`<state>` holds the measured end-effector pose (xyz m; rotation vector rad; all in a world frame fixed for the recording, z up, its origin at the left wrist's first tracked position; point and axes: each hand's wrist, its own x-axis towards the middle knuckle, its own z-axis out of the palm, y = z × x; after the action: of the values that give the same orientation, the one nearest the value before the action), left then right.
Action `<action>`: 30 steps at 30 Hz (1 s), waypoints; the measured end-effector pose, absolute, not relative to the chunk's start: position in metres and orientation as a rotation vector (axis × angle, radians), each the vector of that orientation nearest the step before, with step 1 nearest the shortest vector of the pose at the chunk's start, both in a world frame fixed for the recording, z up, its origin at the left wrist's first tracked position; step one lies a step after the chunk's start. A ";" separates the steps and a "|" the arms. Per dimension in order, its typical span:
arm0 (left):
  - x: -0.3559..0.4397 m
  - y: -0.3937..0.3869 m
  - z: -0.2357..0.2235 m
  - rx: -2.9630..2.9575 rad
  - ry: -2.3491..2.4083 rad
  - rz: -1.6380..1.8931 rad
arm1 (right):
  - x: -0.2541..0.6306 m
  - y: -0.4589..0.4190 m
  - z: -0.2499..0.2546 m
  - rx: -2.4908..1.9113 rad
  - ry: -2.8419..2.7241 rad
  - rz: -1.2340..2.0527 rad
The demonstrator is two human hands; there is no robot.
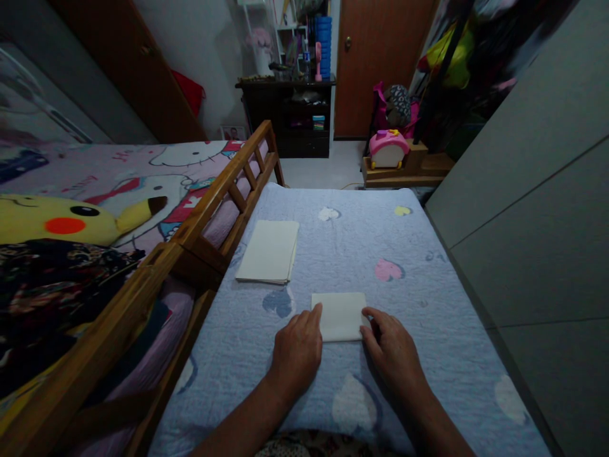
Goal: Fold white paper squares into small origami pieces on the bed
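Note:
A white folded sheet of paper [341, 317] lies flat on the blue heart-print bed cover [347, 238] in front of me. My left hand [299, 346] is closed at the paper's left edge, its index finger against the upper left side and the other fingers curled under. At the right edge, my right hand [392, 346] holds the paper between thumb and forefinger, its remaining fingers bent and partly hidden. Farther off to the left, a stack of white paper [269, 251] rests on the same cover.
A wooden bed rail [228, 197] runs along the left, beside another bed with a yellow plush toy [61, 219]. Pale cabinet doors [533, 209] flank the right. Beyond the bed's far end stand a dark cabinet [285, 117] and a pink toy case [387, 149].

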<state>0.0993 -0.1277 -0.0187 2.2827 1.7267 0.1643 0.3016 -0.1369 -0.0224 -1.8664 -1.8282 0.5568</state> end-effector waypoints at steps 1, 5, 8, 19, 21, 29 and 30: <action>0.098 -0.128 -0.019 2.294 1.709 0.173 | 0.302 -0.137 -0.023 -1.850 -1.833 0.562; 0.094 -0.129 -0.020 2.326 1.650 0.181 | 0.304 -0.138 -0.024 -1.832 -1.852 0.584; 0.094 -0.129 -0.018 2.321 1.648 0.173 | 0.303 -0.137 -0.022 -1.847 -1.864 0.589; 0.096 -0.124 -0.017 2.252 1.692 0.192 | 0.302 -0.136 -0.020 -1.877 -1.852 0.585; 0.097 -0.123 -0.015 2.234 1.706 0.160 | 0.302 -0.135 -0.020 -1.880 -1.851 0.583; 0.099 -0.123 -0.013 2.234 1.707 0.107 | 0.302 -0.135 -0.021 -1.897 -1.865 0.569; 0.099 -0.123 -0.013 2.235 1.709 0.107 | 0.302 -0.134 -0.021 -1.899 -1.870 0.572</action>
<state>0.0988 -0.1228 -0.0132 2.2345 1.7094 0.1067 0.3020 -0.1345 -0.0206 -1.8986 -1.8702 0.5724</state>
